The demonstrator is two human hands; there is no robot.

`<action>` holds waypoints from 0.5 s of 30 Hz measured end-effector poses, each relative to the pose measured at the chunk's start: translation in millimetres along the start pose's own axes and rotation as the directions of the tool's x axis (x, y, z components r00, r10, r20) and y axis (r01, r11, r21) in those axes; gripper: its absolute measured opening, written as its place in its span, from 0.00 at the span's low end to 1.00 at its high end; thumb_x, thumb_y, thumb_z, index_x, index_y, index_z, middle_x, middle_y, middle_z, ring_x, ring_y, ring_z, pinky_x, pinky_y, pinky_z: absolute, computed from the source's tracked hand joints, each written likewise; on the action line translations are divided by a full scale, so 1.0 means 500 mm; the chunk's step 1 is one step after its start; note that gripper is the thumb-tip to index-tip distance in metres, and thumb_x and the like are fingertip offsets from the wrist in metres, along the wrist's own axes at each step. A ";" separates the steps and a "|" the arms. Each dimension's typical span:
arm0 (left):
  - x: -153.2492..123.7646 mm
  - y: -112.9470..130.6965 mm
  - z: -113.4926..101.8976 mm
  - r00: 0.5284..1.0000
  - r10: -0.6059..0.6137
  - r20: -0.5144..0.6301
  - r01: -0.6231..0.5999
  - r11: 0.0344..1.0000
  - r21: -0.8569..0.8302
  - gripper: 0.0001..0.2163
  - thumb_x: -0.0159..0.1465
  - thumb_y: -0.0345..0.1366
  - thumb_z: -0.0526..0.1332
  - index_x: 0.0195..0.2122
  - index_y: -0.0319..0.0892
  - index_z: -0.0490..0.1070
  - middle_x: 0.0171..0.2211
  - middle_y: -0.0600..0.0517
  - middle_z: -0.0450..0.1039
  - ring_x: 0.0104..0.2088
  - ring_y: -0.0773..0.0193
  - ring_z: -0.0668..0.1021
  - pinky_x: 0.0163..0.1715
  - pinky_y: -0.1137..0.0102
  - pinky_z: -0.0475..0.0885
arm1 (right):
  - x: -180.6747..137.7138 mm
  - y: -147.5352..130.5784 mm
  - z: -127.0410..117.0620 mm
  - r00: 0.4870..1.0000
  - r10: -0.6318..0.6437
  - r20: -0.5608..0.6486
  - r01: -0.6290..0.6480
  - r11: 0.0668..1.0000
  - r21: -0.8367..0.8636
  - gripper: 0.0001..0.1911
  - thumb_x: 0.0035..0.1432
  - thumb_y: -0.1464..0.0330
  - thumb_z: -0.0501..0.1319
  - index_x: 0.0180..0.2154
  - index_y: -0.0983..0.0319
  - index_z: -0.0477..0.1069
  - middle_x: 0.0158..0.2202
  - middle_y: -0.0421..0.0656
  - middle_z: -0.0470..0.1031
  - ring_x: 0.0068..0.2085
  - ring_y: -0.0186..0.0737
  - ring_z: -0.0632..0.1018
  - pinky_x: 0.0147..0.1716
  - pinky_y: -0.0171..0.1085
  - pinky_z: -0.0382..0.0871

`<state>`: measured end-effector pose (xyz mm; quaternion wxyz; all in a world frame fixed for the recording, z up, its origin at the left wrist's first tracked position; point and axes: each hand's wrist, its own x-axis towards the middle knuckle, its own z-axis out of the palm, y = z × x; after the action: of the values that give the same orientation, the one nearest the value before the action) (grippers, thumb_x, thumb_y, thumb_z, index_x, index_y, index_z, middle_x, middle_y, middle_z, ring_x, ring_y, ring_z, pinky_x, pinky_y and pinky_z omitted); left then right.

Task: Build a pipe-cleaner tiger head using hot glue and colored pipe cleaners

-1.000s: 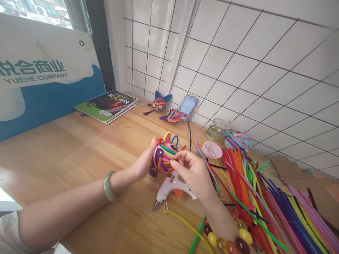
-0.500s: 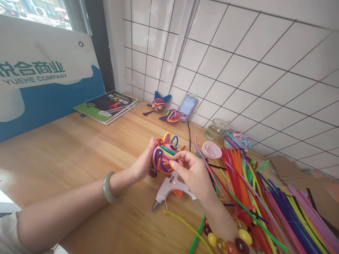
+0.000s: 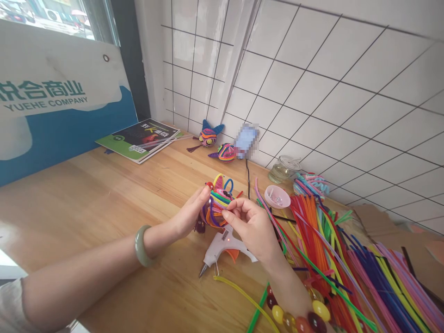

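A round ornament wrapped in colourful pipe cleaners (image 3: 219, 203) is held above the table between my two hands. Yellow and blue loops stand up from its top, and a dark tassel hangs at its lower left. My left hand (image 3: 194, 209) grips it from the left, thumb near a red bead; its other fingers are partly hidden behind. On the right side, my right hand (image 3: 251, 226) pinches at a pipe cleaner strand on the ornament with thumb and forefinger. Just below lies a white hot glue gun (image 3: 225, 244) with a small light on, its nozzle pointing down left.
Bundles of pipe cleaners (image 3: 374, 277) cover the right side. A pink bowl (image 3: 277, 198), a glass jar (image 3: 285, 169) and finished ornaments (image 3: 208, 134) stand along the tiled wall. A blurred phone (image 3: 247, 140) leans there with a cable. Books (image 3: 142, 138) lie back left.
My left thumb has moved slightly right and over the ornament's upper left side, covering more of it. My right hand has kept its pinch in the same place.
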<state>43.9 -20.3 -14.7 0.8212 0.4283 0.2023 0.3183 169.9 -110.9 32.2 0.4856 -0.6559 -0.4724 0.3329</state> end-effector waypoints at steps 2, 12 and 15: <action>-0.002 -0.002 -0.003 0.999 0.015 -0.030 -0.014 0.999 0.043 0.28 0.56 0.56 0.62 0.48 0.38 0.68 0.39 0.46 0.77 0.36 0.58 0.80 0.35 0.68 0.74 | 0.000 0.001 0.000 1.000 -0.002 0.007 0.002 1.000 -0.002 0.08 0.50 0.63 0.64 0.30 0.61 0.69 0.22 0.34 0.62 0.25 0.32 0.64 0.25 0.33 0.59; -0.002 0.004 -0.003 0.997 0.078 -0.008 -0.074 0.969 0.235 0.30 0.52 0.51 0.67 0.50 0.38 0.65 0.42 0.45 0.74 0.41 0.58 0.77 0.37 0.69 0.72 | 0.001 0.002 0.001 1.000 -0.005 -0.001 0.005 1.000 -0.022 0.09 0.51 0.62 0.64 0.29 0.61 0.68 0.22 0.34 0.62 0.25 0.32 0.64 0.25 0.34 0.58; -0.003 0.008 0.000 0.997 0.074 -0.009 -0.068 0.955 0.289 0.28 0.52 0.49 0.69 0.49 0.39 0.66 0.40 0.46 0.74 0.37 0.60 0.77 0.33 0.71 0.72 | 0.002 0.001 0.001 1.000 -0.006 0.005 0.006 1.000 -0.025 0.10 0.50 0.62 0.64 0.29 0.61 0.69 0.22 0.35 0.61 0.25 0.32 0.63 0.25 0.33 0.58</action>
<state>41.3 -19.7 -11.3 0.7359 0.5473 0.2391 0.3189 169.9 -110.0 31.4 0.4772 -0.6598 -0.4797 0.3268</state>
